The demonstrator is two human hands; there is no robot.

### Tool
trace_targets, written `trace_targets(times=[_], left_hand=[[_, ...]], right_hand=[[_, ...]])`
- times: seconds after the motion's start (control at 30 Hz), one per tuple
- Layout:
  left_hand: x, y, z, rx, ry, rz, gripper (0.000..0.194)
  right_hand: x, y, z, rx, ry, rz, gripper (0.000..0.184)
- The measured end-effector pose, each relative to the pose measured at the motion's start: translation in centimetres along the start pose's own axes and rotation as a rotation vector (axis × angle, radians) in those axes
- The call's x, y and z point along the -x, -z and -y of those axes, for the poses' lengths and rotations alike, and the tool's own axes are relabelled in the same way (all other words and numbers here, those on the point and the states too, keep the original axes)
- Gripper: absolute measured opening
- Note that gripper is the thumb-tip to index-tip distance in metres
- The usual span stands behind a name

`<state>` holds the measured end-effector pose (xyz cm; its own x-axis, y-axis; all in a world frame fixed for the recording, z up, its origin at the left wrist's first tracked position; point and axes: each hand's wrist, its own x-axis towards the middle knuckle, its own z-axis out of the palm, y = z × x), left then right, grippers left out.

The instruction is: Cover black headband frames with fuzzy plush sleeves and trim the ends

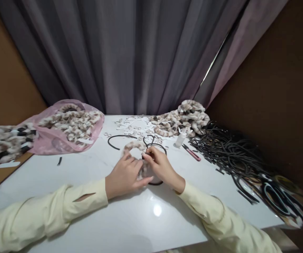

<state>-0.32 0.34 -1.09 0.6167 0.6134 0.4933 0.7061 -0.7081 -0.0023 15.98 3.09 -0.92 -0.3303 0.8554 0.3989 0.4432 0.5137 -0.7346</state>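
Observation:
Near the middle of the table, my left hand [123, 175] is closed on a fluffy brown-and-white fur ring [132, 145]. My right hand [164, 168] pinches the ring's right side, where a small dark bit shows between the fingertips; I cannot make out exactly what it is. Behind and under my right hand, a loop of black cord [156, 183] lies on the table, partly hidden. Just beyond the ring rests a curved length of black cord [111, 140].
At left, a pink plastic bag [61, 146] holds furry pieces. Another furry pile [190, 114] lies at back right, near small metal rings [135, 130], a clear bottle [180, 139] and a pink-handled cutter [193, 154]. Tangled black cords [230, 151] cover the right side of the white table [93, 225].

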Motion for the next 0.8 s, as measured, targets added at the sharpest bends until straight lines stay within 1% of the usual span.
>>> trace_targets(times=[0.03, 0.1, 0.2, 0.3, 0.37, 0.43, 0.57, 0.63, 0.67, 0.7, 0.8], left_hand=[[-0.1, -0.4, -0.6, 0.003, 0.035, 0.014, 0.026], [-0.1, -1.3, -1.2, -0.02, 0.059, 0.048, 0.023], [0.0, -2.5, -1.2, -0.068, 0.118, 0.088, 0.026], [0.4, -2.8, -0.9, -0.044, 0.111, 0.139, 0.031], [0.5, -2.8, -0.7, -0.021, 0.082, 0.174, 0.032], [0.5, -2.7, -0.5, 0.01, 0.059, 0.196, 0.033], [0.3, -2.7, 0.1, 0.126, 0.024, 0.224, 0.028], [0.1, -2.6, 0.2, 0.205, 0.029, 0.232, 0.027], [0.0, -2.5, 0.1, 0.232, 0.039, 0.229, 0.028], [-0.1, -2.4, 0.1, 0.244, 0.055, 0.22, 0.03], [-0.3, -1.9, -0.1, 0.222, 0.126, 0.17, 0.036]], right_hand=[[0.0, 0.0, 0.2, -0.027, -0.021, 0.024, 0.016], [0.0, 0.4, 0.4, -0.047, -0.059, 0.051, 0.018], [-0.3, 1.5, 0.1, -0.078, -0.132, 0.066, 0.023], [-0.9, 2.8, -0.7, -0.067, -0.155, 0.086, 0.023], [-1.3, 3.5, -1.2, 0.004, -0.109, 0.04, 0.021], [-1.7, 4.2, -1.7, 0.049, -0.066, -0.042, 0.019], [-2.1, 5.4, -2.0, 0.04, -0.042, -0.237, 0.022], [-2.1, 5.8, -1.9, -0.009, -0.043, -0.281, 0.025], [-2.0, 5.8, -1.7, -0.074, -0.064, -0.261, 0.026], [-1.9, 5.7, -1.5, -0.166, -0.102, -0.208, 0.027], [-1.6, 4.8, -0.8, -0.419, -0.215, 0.019, 0.028]])
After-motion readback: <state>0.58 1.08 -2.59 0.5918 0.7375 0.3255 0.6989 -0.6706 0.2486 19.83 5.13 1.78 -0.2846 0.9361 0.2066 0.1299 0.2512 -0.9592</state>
